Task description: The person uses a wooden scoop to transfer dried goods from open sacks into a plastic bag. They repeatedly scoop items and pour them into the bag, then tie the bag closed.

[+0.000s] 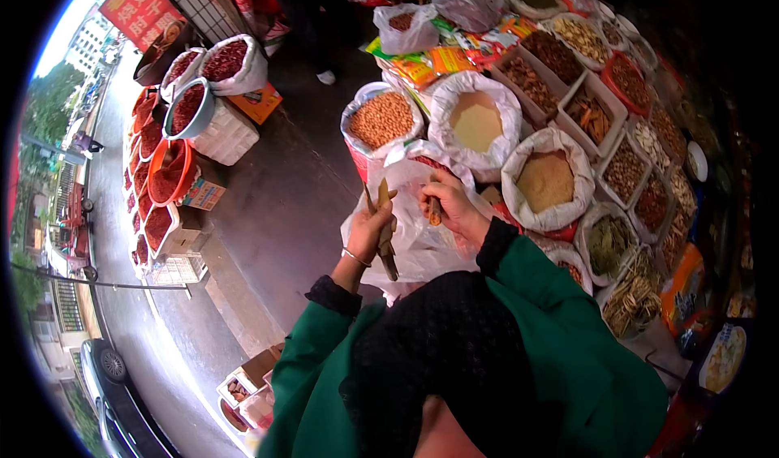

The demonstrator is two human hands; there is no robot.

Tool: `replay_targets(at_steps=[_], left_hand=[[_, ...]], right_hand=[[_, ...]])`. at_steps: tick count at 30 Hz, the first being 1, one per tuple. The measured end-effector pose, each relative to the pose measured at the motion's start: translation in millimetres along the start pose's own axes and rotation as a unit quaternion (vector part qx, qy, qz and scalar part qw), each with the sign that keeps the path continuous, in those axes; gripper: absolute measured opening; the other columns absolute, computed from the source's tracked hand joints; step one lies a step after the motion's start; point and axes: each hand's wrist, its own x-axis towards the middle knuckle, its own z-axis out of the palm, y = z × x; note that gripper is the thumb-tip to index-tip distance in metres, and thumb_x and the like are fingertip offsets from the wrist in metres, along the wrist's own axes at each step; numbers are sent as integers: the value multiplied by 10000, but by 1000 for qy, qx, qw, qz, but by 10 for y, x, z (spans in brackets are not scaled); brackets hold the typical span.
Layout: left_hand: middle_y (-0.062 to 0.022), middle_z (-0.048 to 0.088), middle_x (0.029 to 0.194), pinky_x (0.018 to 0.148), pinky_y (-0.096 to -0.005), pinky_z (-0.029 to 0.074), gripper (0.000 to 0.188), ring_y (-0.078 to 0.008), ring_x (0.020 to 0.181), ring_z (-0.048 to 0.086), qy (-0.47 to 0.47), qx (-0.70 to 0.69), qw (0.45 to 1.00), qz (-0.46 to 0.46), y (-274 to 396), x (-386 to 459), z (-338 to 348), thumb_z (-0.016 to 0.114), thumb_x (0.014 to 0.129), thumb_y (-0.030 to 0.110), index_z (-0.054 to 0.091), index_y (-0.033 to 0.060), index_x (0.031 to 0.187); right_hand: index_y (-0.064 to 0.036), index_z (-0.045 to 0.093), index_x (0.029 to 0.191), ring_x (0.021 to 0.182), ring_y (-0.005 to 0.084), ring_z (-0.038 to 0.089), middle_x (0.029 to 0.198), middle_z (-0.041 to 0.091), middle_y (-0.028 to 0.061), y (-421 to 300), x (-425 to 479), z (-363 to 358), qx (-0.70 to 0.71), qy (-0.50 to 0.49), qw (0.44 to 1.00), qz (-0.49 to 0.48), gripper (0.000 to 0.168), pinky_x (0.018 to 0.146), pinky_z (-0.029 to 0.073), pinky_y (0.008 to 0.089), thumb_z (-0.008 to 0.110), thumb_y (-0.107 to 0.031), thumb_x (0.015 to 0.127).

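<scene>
In my left hand [367, 230] are several flat, brownish pieces of dried bark [386, 245], which stick out above and below the fingers. A bracelet circles that wrist. My right hand [451, 201] grips a short rolled stick of bark [434, 211], probably cinnamon, with its end pointing down. Between and beneath the two hands spreads a translucent plastic bag [409, 193]. Beyond the hands stand an open sack of peanuts [381, 120] and a sack of pale grains [476, 120]. Right of my right hand is a sack of tan grains [545, 182].
White bins of dried spices [592, 114] crowd the right side, near a sack of dried leaves [607, 246]. Across the walkway [277, 208] stand an orange basin of red chilli powder [172, 172] and a sack of dried chillies [226, 60]. A person's dark trouser leg [310, 32] shows at the top.
</scene>
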Motion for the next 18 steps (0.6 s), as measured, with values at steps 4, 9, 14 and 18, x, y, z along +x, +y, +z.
replay_targets(at_steps=[4, 9, 14, 18], left_hand=[[-1, 530, 654, 494, -236, 407, 303, -82, 546, 499, -19, 151, 988, -29, -21, 25, 29, 598, 903, 289, 617, 9, 1018], [-6, 545, 631, 465, -254, 426, 287, -89, 503, 514, -87, 227, 967, -73, -39, 22, 60, 647, 865, 290, 631, 9, 921], [-16, 571, 669, 501, -257, 451, 299, -94, 542, 533, -88, 182, 978, -50, -52, 18, 3, 682, 840, 252, 652, -26, 948], [-25, 554, 671, 510, -244, 452, 293, -105, 561, 546, -30, 133, 987, -82, 56, -57, -47, 656, 862, 248, 629, -39, 914]], right_hand=[[-61, 518, 1025, 457, 99, 473, 626, 518, 36, -15, -59, 24, -38, -74, 993, 81, 243, 401, 353, 245, 656, -134, 839], [-83, 565, 929, 402, 56, 411, 588, 494, -11, 71, -30, 34, -225, -102, 968, 43, 234, 349, 267, 217, 705, -253, 849], [-109, 521, 862, 410, 50, 376, 551, 434, -45, 84, 55, -71, -22, 39, 999, 23, 200, 368, 282, 220, 649, -258, 895], [-123, 540, 819, 405, 72, 403, 546, 455, -25, -47, 72, -296, 152, -26, 987, 47, 243, 373, 301, 220, 590, -339, 917]])
